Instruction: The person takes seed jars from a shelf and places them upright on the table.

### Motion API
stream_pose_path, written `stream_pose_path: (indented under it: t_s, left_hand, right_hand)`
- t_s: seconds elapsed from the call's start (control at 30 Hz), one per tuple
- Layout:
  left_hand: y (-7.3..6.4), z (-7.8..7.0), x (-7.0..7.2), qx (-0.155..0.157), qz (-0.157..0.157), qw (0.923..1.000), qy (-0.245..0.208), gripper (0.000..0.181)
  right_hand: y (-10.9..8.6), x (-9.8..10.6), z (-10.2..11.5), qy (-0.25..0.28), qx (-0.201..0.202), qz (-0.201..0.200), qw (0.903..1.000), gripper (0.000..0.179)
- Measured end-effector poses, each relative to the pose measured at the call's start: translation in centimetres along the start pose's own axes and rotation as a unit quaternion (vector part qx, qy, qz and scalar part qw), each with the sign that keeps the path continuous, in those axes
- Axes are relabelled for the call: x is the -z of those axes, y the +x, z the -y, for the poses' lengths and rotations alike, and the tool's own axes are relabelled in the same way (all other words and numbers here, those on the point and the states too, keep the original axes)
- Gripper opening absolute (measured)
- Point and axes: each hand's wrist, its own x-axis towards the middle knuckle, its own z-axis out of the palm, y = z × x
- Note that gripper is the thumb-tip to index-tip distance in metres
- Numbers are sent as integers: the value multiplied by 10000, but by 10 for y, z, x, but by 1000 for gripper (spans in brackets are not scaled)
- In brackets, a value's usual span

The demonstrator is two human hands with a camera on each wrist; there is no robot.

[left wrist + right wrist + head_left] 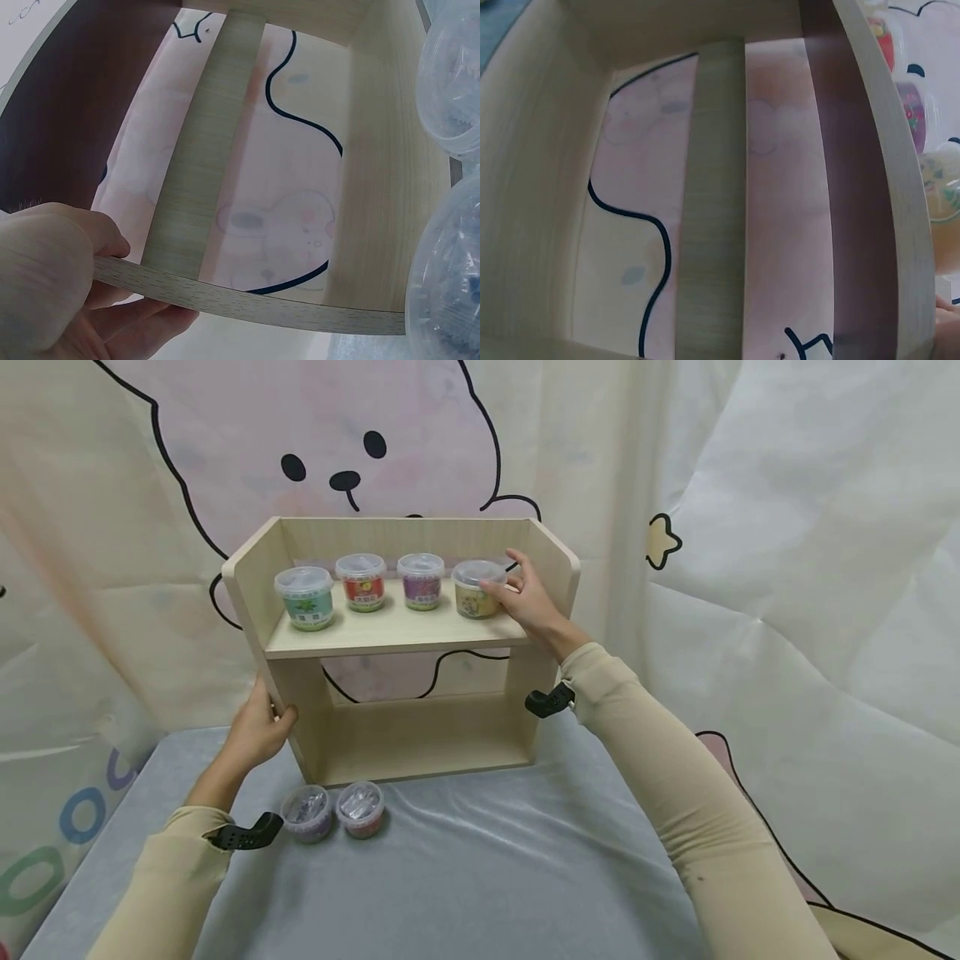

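Note:
My left hand (258, 727) grips the left side panel of a pale wooden two-tier shelf (431, 735). The left wrist view shows the thumb inside the panel edge (247, 300) and fingers outside it. With my right hand (534, 602) I hold a clear-lidded tub with a yellow label (475, 597) at the right end of the upper board, thumb at its near side. To its left along that board stand a purple-labelled tub (422, 589), a red-labelled tub (365, 589) and a green-labelled tub (307, 606). In the right wrist view, only a sliver of the right hand (946, 330) shows.
Two lidded tubs, one purplish (307, 818) and one reddish (361, 814), sit on the grey cloth-covered table (465, 877) before the shelf's front left corner. Behind the shelf hangs a curtain (585, 460) printed with a cartoon bear.

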Motion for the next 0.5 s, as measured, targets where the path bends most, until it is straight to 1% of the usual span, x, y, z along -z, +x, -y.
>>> stream_pose_path:
  t_s: [0.1, 0.27, 0.37, 0.5]
  left_hand:
    - [0, 0, 0, 19, 46, 10000, -18, 60]
    - [0, -1, 1, 94, 180, 9998, -47, 63]
    - [1, 0, 0, 105, 170, 9998, -10, 63]
    - [1, 1, 0, 138, 135, 9998, 42, 63]
  right_hand:
    - [2, -1, 2, -244, -167, 154, 9994, 86]
    - [3, -3, 7, -757, -449, 275, 9957, 90]
    - [3, -5, 8, -920, -496, 244, 9942, 91]
    - [3, -7, 6, -1016, -449, 154, 9937, 89]
